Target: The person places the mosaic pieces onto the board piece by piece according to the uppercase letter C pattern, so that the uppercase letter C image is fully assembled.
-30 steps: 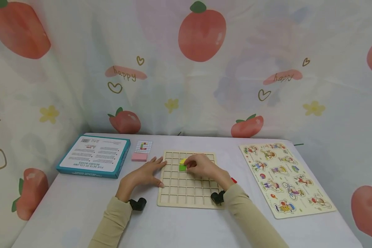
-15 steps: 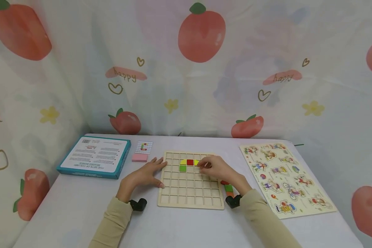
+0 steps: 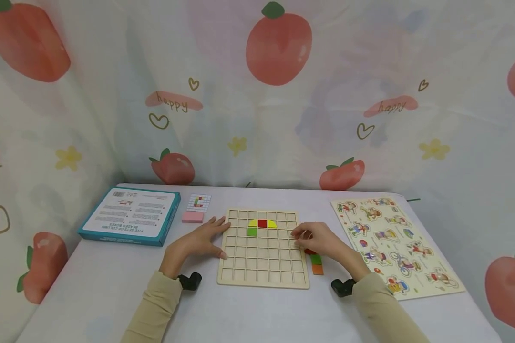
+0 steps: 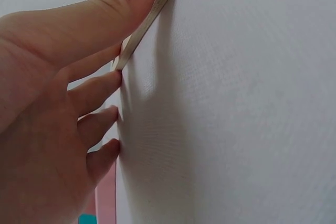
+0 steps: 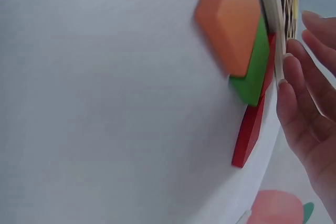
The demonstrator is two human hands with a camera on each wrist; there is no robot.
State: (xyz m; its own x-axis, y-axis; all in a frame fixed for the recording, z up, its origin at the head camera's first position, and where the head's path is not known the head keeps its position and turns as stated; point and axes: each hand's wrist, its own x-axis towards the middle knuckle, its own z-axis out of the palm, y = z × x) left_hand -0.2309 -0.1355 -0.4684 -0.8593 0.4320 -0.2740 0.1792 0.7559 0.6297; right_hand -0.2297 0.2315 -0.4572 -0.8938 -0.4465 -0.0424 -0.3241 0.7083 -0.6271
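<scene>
A wooden grid board (image 3: 263, 262) lies in the middle of the table. In its upper rows sit a yellow tile (image 3: 252, 223) with a rounded corner, a red square tile (image 3: 262, 223), a second yellow tile (image 3: 272, 224) and, beneath the first, a green square tile (image 3: 252, 232). My left hand (image 3: 199, 239) rests at the board's left edge, thumb and fingers spread along it. Over the right edge hovers my right hand (image 3: 319, 238), fingers loosely bent with nothing between them. Just below it are loose tiles: an orange one (image 5: 231, 19), a green one (image 5: 254, 72) and red ones (image 5: 249, 135).
A pattern card (image 3: 199, 203) and a pink block (image 3: 192, 217) lie left of the board. Farther left is a flat teal-edged box (image 3: 130, 214). On the right lies a wooden picture puzzle (image 3: 390, 243). A fruit-print cloth hangs behind the table.
My right hand has left the tile row and moved right to the board's edge, uncovering the red and second yellow tiles and the loose tiles. My left hand stays in place.
</scene>
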